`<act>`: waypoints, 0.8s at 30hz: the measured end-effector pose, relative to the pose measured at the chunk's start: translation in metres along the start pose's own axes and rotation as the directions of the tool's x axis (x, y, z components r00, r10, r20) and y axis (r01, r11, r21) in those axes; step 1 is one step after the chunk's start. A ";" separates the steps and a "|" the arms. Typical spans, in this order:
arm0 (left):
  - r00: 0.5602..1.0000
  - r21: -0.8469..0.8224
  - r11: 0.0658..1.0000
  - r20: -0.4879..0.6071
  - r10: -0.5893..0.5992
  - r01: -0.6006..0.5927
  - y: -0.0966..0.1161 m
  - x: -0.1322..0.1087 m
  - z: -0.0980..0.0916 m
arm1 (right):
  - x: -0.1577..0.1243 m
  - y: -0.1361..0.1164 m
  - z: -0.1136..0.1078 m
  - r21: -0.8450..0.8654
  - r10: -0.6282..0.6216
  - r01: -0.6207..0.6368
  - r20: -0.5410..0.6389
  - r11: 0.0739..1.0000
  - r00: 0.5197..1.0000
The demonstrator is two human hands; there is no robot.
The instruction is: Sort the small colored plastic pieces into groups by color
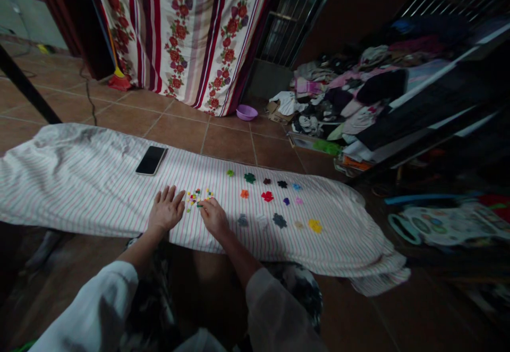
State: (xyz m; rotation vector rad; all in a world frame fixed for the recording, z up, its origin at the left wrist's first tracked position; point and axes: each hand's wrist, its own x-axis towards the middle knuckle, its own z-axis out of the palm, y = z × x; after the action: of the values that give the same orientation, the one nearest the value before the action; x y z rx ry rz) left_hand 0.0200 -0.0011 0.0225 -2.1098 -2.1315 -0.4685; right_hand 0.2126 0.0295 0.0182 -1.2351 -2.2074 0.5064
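My left hand (166,208) lies flat with its fingers spread on the striped cloth (103,182), just left of a loose scatter of small mixed-colour pieces (194,197). At the right side of that scatter, the thumb and fingers of my right hand (214,218) are pinched together on a small green piece (200,205). To the right, similar pieces sit in single-colour piles, among them an orange pile (244,194), a red pile (267,197), a dark green pile (249,177), a dark grey pile (279,220) and a yellow pile (315,226). Their exact kind is too small to tell.
A phone (151,160) lies on the cloth beyond my left hand. Past the far edge are a tiled floor, a purple basin (246,112), a hanging flowered curtain (179,33) and a red broom (119,81). Heaped clothes (350,91) stand at the right.
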 end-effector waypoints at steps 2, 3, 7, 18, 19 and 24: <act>1.000 0.001 1.000 -0.008 0.006 -0.006 0.000 0.000 0.000 | 0.004 -0.004 0.002 -0.035 0.028 -0.027 0.025 0.999 0.999; 1.000 0.002 1.000 -0.011 0.010 -0.010 0.000 0.000 0.001 | 0.006 -0.005 0.002 -0.047 0.038 -0.037 0.035 0.998 0.999; 1.000 0.006 1.000 -0.019 0.011 -0.011 -0.001 0.000 0.002 | 0.010 -0.008 0.001 -0.064 0.055 -0.051 0.063 0.997 0.997; 1.000 0.022 1.000 -0.014 0.007 -0.007 -0.001 0.000 0.003 | 0.022 -0.001 -0.006 -0.075 0.089 -0.080 0.129 0.994 0.988; 1.000 0.025 1.000 -0.011 0.005 -0.005 -0.001 0.000 0.003 | 0.023 -0.001 -0.007 -0.083 0.095 -0.084 0.145 0.993 0.985; 1.000 0.021 1.000 -0.020 0.002 -0.002 -0.001 0.000 0.004 | 0.027 -0.007 -0.012 -0.145 0.110 -0.079 0.223 0.986 0.968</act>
State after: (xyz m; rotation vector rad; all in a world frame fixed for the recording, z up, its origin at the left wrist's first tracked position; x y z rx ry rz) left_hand 0.0192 -0.0004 0.0184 -2.0871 -2.1140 -0.4622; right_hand 0.2035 0.0500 0.0391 -1.4210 -2.4188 0.5716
